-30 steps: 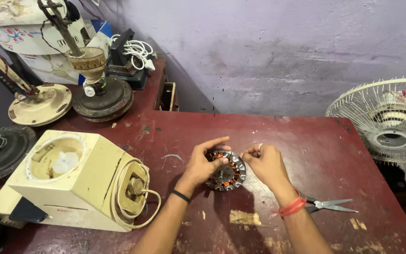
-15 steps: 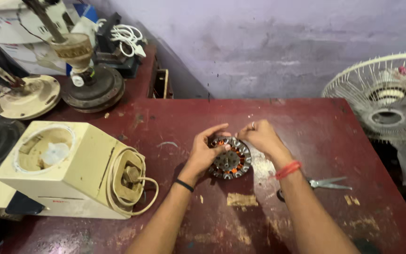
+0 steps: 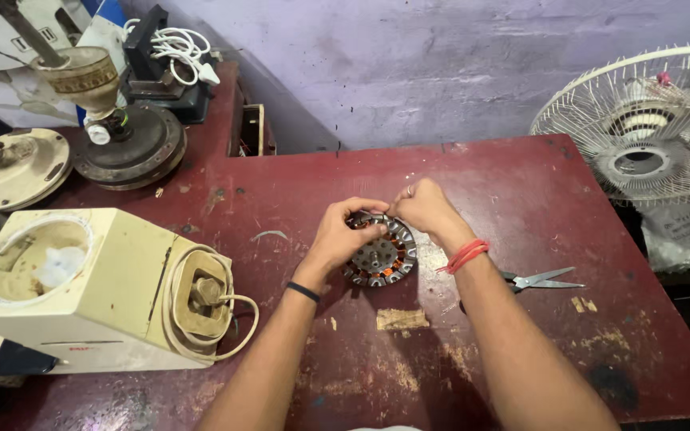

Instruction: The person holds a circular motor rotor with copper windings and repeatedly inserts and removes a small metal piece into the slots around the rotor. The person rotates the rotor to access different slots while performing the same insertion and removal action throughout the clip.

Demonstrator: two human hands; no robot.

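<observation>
A round motor stator (image 3: 382,257) with copper windings and a grey metal core lies flat on the dark red table (image 3: 521,183). My left hand (image 3: 343,233) rests on its left rim, fingers curled over the top edge. My right hand (image 3: 422,207) pinches at the stator's upper right rim, its fingertips meeting those of my left hand. A black band circles my left wrist and red thread my right wrist. What the fingertips pinch is hidden.
A cream mixer base (image 3: 89,287) with a coiled cord lies on its side at the left. Scissors (image 3: 541,279) lie right of my right forearm. A white fan cage (image 3: 648,128) stands at the right edge. Ceiling fan motors (image 3: 125,140) sit at the back left.
My right hand has moved left onto the stator's upper rim, meeting my left hand's fingertips. The view has shifted slightly; the stator stays in place.
</observation>
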